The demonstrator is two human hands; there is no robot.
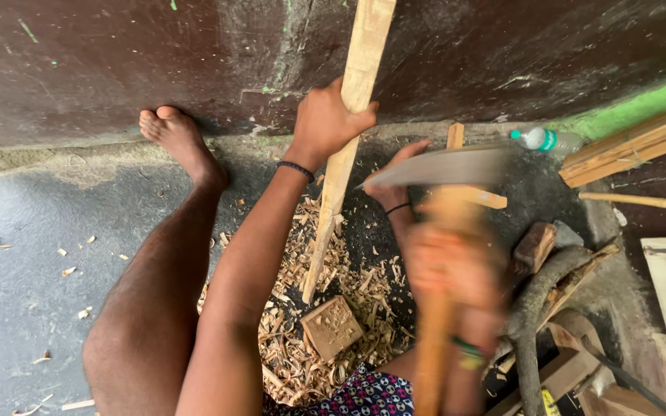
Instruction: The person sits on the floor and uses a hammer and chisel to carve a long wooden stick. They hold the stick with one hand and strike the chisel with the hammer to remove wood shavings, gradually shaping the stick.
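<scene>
While blur hides detail, notes follow.
Left hand [325, 123]: closed round wooden slat [338, 173], frame centre; stiff, light, grip upper part.
Right hand [456, 281]: fist on adze handle [435, 339]; heavy-headed.

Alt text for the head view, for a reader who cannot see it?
Left hand grips a long pale wooden slat stood on end among wood shavings, while the blurred right hand holds a wooden-handled adze-like blade. A small square wooden block lies in the shavings.

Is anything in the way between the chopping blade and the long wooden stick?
Nothing visible. The blurred blade, swung by the right hand, has open air up to the wooden stick. The left hand grips that stick higher up.
</scene>
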